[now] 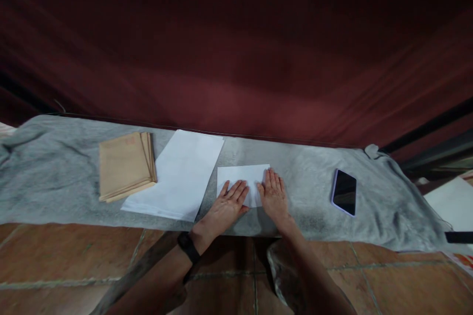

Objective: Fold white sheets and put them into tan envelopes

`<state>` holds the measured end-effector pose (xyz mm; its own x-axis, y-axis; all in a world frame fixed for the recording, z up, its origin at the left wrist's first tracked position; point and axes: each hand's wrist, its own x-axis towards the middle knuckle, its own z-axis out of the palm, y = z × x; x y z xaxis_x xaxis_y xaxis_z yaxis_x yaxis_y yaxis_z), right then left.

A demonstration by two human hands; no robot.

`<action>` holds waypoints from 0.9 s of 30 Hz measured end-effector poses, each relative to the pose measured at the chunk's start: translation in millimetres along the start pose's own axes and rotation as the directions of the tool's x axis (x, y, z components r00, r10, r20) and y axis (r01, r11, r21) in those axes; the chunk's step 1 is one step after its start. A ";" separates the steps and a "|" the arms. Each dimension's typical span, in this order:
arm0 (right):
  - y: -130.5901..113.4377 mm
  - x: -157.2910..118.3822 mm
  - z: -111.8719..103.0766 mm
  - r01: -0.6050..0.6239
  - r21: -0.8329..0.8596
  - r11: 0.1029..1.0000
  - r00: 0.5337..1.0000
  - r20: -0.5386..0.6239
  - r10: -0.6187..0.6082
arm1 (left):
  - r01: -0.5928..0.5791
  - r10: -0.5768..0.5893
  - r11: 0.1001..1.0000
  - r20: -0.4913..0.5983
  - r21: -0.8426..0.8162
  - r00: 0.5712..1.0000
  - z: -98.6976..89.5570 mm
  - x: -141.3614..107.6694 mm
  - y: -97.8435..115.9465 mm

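A folded sheet of white paper [246, 172] lies on the grey cloth in front of me. My left hand [229, 204] rests flat on its lower left part, fingers stretched out. On its right edge lies my right hand [274, 196], palm down, with the fingers extended and the thumb apart. Neither hand grips the paper; both press on it from above. Left of my hands is a stack of larger white sheets [188, 172]. A pile of brown envelopes [123, 165] overlaps that stack's left edge.
A phone in a purple case [344, 192] lies to the right on the grey cloth [303, 172]. Behind the narrow covered surface hangs a dark red curtain [236, 83]. Tiled floor [74, 251] shows below the front edge. More white paper [453, 202] appears at far right.
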<state>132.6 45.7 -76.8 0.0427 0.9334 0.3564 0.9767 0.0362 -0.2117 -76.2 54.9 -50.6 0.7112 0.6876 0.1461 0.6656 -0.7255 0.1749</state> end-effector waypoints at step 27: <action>-51.6 18.0 -0.8 0.044 0.091 0.995 0.983 0.173 -0.060 | 0.304 -0.323 0.938 -0.099 -0.169 0.941 5.0 38.1 -0.8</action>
<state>83.2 60.3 -58.8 -0.0529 0.9773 0.2051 0.9544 0.1100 -0.2775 -48.5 81.5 -50.0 0.4321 0.8842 0.1774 0.8021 -0.4667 0.3725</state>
